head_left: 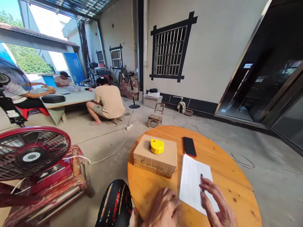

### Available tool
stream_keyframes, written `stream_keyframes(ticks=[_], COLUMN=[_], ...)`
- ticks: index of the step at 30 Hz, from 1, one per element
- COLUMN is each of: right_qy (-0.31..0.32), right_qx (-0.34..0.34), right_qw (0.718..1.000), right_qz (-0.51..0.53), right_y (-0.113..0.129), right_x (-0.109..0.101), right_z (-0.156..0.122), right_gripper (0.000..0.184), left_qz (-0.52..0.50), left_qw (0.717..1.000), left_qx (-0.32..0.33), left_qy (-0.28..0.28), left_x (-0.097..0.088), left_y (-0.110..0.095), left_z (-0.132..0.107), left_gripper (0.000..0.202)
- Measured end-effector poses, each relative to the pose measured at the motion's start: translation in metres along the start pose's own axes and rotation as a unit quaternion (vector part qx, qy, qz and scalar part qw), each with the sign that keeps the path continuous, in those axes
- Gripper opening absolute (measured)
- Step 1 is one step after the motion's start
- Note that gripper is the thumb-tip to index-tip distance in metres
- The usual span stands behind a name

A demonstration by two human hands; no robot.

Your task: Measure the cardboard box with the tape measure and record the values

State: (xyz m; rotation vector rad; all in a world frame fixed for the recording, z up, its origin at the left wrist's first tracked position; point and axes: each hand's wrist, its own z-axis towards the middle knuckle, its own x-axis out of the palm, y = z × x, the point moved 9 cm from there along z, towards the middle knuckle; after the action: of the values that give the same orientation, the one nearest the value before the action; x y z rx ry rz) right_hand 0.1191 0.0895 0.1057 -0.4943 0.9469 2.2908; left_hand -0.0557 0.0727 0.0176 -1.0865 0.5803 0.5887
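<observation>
Your round wooden table (151, 189) stands on bare concrete, a red fan (30, 154) to its left. White paper (191, 176) lies near right on it, your right hand (216, 201) spread loose on top. Your left hand (165, 208), cut off below, curls at its edge; you cannot tell whether it pinches anything.

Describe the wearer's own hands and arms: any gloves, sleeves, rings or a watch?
Both are bare: the left hand and right hand wear no gloves, and no rings show. No sleeve or watch is visible; the frame's bottom edge cuts the arms off near the wrists.
</observation>
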Motion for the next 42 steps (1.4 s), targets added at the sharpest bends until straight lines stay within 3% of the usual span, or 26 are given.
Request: stream_keyframes(ticks=[3,6,10,13,15,18,21,25,29,32,37,42], right_qy=[0.046,0.112,0.207,0.271,0.286,0.293,0.268,0.154,0.104,0.075,0.038,0.045], right_qx=[-0.036,-0.083,-0.131,-0.110,-0.098,-0.072,0.040,0.168,0.249,0.301,0.377,0.405], right_qw=[0.998,0.990,0.967,0.951,0.948,0.951,0.956,0.912,0.871,0.844,0.774,0.749], right_qz=[-0.001,-0.023,-0.074,-0.101,-0.098,-0.066,0.115,0.339,0.411,0.438,0.507,0.522], right_y=[0.038,0.066,0.088,0.090,0.092,0.089,0.071,0.038,0.011,-0.006,-0.018,-0.015], right_x=[0.034,0.078,0.144,0.183,0.192,0.185,0.159,0.115,0.095,0.093,0.104,0.116], right_z=[0.033,0.074,0.126,0.147,0.152,0.151,0.146,0.137,0.119,0.103,0.080,0.073], right_gripper=[0.021,0.029,0.057,0.066,0.062,0.055,0.048,0.046,0.043,0.038,0.036,0.037], left_qz=[-0.027,-0.047,-0.053,-0.069,-0.094,-0.143,-0.188,-0.239,-0.288,-0.319,-0.327,-0.331], left_qw=[0.996,0.986,0.956,0.937,0.927,0.919,0.915,0.907,0.892,0.883,0.878,0.880], left_qx=[0.041,0.061,-0.005,-0.063,-0.087,-0.114,-0.151,-0.202,-0.229,-0.234,-0.269,-0.261], left_qy=[-0.068,-0.146,-0.288,-0.338,-0.352,-0.349,-0.323,-0.280,-0.261,-0.253,-0.223,-0.219], left_x=[-0.036,-0.097,-0.180,-0.207,-0.211,-0.206,-0.199,-0.189,-0.181,-0.175,-0.164,-0.163], left_y=[0.004,0.016,0.057,0.090,0.107,0.128,0.144,0.158,0.164,0.165,0.169,0.165], left_z=[-0.009,-0.016,-0.027,-0.027,-0.022,-0.008,0.006,0.017,0.026,0.033,0.040,0.042], left_gripper=[0.025,0.029,0.023,0.021,0.022,0.025,0.033,0.051,0.061,0.060,0.059,0.060])
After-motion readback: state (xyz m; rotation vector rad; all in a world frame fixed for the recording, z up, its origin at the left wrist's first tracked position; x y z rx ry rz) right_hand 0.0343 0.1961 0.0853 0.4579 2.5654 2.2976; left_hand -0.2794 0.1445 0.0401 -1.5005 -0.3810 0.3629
